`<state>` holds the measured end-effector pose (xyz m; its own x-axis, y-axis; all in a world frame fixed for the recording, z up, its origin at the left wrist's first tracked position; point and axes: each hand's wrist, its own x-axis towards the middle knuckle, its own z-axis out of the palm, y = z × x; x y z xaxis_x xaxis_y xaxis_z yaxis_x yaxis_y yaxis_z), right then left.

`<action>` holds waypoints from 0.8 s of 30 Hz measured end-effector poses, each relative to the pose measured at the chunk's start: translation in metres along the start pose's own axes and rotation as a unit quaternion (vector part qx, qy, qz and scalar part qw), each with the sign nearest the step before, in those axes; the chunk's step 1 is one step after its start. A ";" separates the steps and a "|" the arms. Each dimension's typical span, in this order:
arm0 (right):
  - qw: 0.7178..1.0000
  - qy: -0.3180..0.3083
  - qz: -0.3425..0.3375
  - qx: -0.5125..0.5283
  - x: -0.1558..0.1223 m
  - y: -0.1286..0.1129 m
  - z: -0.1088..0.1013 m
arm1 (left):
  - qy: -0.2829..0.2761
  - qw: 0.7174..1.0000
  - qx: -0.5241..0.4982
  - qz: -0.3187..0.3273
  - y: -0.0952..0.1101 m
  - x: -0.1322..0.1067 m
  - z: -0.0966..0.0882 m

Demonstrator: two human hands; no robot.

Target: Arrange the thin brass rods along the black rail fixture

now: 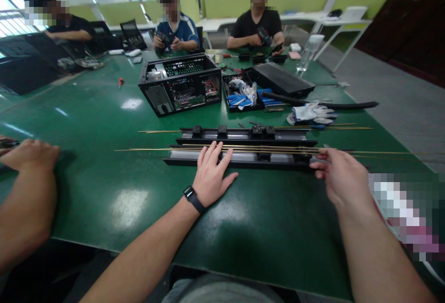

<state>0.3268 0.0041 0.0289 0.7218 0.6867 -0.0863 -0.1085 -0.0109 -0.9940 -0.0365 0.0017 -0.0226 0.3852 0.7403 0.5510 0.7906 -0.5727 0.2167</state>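
An open black metal computer case [181, 83] stands on the green table mat [104, 122]. Just right of it is a black tray [225, 93] holding blue-and-white gloves [243, 94]. Further right lie a flat black panel [281, 78], white work gloves [311, 113] and a clear plastic bottle [308, 53]. Left of the case lies a small red-handled screwdriver [120, 81]. Behind the case sits a person in a blue-and-white shirt [179, 27].
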 end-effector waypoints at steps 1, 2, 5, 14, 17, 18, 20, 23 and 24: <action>1.000 0.025 -0.003 0.002 0.001 0.000 0.000 | 0.003 1.000 0.001 0.003 0.000 0.000 0.000; 0.999 0.047 -0.006 0.003 0.002 0.001 0.000 | 0.005 1.000 0.001 0.006 0.000 0.000 0.000; 0.999 0.037 -0.003 -0.006 0.002 0.003 0.001 | 0.005 1.000 0.002 0.010 0.000 0.000 0.000; 0.999 0.045 -0.001 0.009 0.003 0.003 0.000 | 0.001 1.000 0.006 0.006 0.000 0.000 -0.001; 1.000 0.014 0.004 -0.001 0.001 0.002 0.000 | 0.009 1.000 0.006 0.012 0.001 0.000 -0.002; 1.000 -0.009 0.005 -0.007 -0.001 0.002 0.000 | 0.010 1.000 0.006 0.012 0.001 0.000 -0.002; 0.999 -0.038 0.007 -0.011 -0.004 0.002 0.001 | 0.008 1.000 0.006 0.009 0.000 0.000 -0.002; 1.000 0.002 0.001 0.003 -0.004 0.002 0.001 | 0.001 1.000 0.006 0.004 0.000 0.000 -0.002; 1.000 0.021 -0.001 0.005 -0.002 0.001 0.001 | -0.001 1.000 0.006 0.004 0.000 0.000 -0.002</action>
<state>0.3244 0.0028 0.0277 0.7505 0.6550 -0.0879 -0.1137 -0.0031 -0.9935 -0.0373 0.0012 -0.0210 0.3925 0.7368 0.5506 0.7931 -0.5742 0.2030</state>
